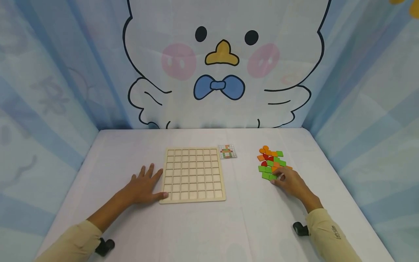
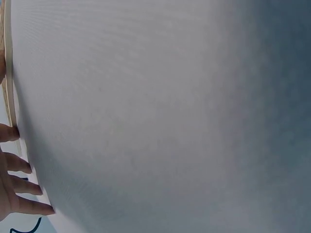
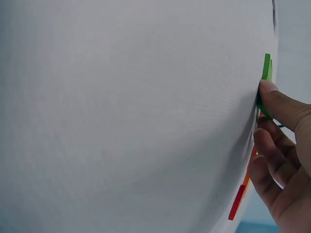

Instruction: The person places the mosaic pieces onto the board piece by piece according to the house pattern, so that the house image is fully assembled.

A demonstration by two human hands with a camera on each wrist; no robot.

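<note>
My left hand [image 1: 145,185] lies spread at the left side of a wooden grid board [image 1: 193,201], its thumb over the near-left corner and its fingertips by the left edge. In the left wrist view the straight fingers [image 2: 22,187] touch the table. On the right, my right hand [image 1: 291,183] is at the near side of a cluster of flat colored tiles [image 1: 270,163]. Seen from the right wrist, thumb and forefinger pinch a green tile [image 3: 263,109], while another green tile [image 3: 267,67] stands out beyond the thumb. Part of the cluster is hidden behind the fingers.
A small pattern card [image 1: 227,151] with a colored grid picture lies by the board's far-right corner. Red, orange and green tiles lie close together, some overlapping. A white cloth [image 1: 209,233] covers the table, and a printed curtain [image 1: 222,109] rises behind it.
</note>
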